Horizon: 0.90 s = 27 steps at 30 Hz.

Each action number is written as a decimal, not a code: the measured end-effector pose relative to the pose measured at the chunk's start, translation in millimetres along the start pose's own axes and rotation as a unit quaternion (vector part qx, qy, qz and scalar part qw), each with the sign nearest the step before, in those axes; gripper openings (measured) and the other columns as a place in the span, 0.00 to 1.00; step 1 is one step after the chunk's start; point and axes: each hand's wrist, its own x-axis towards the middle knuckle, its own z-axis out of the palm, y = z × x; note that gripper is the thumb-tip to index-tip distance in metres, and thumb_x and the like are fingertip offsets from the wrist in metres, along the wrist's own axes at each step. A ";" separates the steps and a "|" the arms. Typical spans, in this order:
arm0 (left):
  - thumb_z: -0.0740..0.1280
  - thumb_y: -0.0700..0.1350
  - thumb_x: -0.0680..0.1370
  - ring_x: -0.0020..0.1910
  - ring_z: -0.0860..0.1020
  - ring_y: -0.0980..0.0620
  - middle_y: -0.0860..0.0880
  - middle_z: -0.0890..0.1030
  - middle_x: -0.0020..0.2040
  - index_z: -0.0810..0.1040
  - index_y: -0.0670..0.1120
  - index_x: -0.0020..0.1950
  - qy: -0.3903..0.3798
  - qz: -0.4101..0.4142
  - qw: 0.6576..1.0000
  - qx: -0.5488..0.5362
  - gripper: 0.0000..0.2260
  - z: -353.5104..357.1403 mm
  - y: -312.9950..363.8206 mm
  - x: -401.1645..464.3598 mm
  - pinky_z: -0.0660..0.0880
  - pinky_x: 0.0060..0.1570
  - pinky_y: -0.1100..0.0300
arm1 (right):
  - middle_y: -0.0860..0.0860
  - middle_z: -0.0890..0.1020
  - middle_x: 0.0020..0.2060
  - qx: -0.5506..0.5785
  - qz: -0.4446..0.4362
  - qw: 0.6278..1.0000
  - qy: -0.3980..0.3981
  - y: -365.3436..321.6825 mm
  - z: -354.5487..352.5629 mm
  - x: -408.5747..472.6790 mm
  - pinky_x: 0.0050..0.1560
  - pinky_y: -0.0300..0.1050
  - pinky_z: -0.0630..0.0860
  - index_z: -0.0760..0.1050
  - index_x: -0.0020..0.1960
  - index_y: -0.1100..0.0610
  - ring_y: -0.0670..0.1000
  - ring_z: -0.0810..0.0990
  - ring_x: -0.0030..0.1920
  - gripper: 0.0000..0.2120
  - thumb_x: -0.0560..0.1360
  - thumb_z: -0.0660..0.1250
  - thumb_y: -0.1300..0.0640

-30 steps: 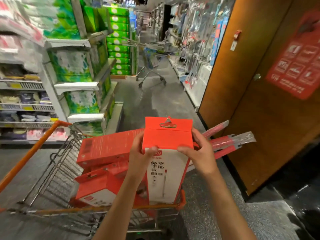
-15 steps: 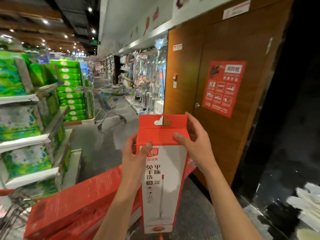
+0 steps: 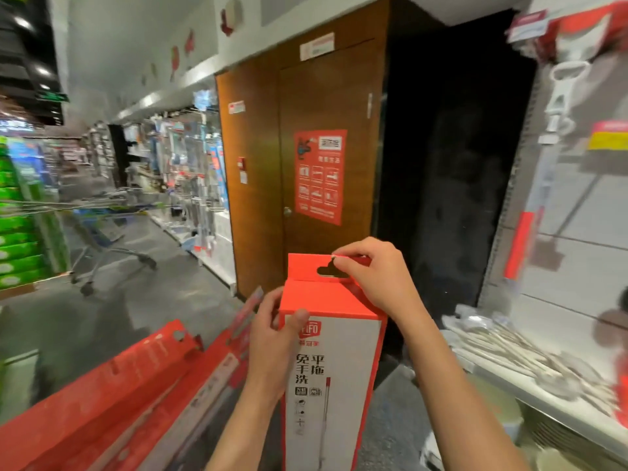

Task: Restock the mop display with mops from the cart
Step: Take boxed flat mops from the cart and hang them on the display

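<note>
We hold one mop box (image 3: 334, 379) upright at 6 o'clock in the head view, red top and sides, white front panel with printed characters and a mop drawing. Its lower end runs out of frame.

Left hand (image 3: 277, 329) is clamped on the box's upper left corner, thumb across the front face just below the red top edge, fingers wrapped around the left side. Right hand (image 3: 370, 278) is at the red hang tab (image 3: 314, 266) on top of the box, thumb and forefinger pinched together on the tab's upper right edge just beside the hanger cutout; the rest of that hand rests against the box's top right shoulder.

More red mop boxes (image 3: 112, 396) lie tilted at 8 o'clock, just left of the held box, long ends pointing up toward 1 o'clock. Cart itself isn't visible under them.

Mop display (image 3: 557, 185) sits at 3 o'clock: pale slatted panel with hanging items, blurred, details unreadable. A shelf (image 3: 509, 372) below it at 4 o'clock carries pale stringy mop heads. The held box is well apart from the panel, not touching it.

Wooden door (image 3: 326, 96) with a red poster (image 3: 319, 175) is at 12 o'clock, behind the box. Another shopping cart (image 3: 102, 215) stands in the aisle at 9 o'clock.
</note>
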 end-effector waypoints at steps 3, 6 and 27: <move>0.79 0.67 0.61 0.48 0.86 0.44 0.45 0.86 0.53 0.77 0.51 0.63 -0.044 -0.028 0.999 -0.007 0.36 55.0 -17.2 -33.2 0.82 0.41 0.58 | 0.37 0.80 0.43 0.000 0.045 0.999 0.022 35.8 -51.1 -36.4 0.46 0.36 0.71 0.80 0.42 0.37 0.39 0.79 0.47 0.11 0.77 0.71 0.53; 0.79 0.66 0.63 0.51 0.86 0.42 0.44 0.85 0.54 0.75 0.50 0.65 -0.103 -0.060 0.993 -0.017 0.37 109.0 -36.2 -67.4 0.82 0.44 0.56 | 0.38 0.81 0.40 0.002 0.100 0.993 0.060 70.7 -103.3 -77.8 0.48 0.47 0.79 0.84 0.42 0.41 0.42 0.81 0.45 0.09 0.76 0.72 0.56; 0.82 0.65 0.59 0.52 0.85 0.41 0.45 0.86 0.53 0.78 0.48 0.62 -0.304 -0.201 0.921 -0.137 0.38 424.6 -98.5 -203.9 0.82 0.49 0.49 | 0.44 0.80 0.43 -0.104 0.211 0.936 0.262 184.3 -390.2 -261.6 0.55 0.57 0.79 0.86 0.48 0.55 0.50 0.82 0.50 0.06 0.75 0.72 0.63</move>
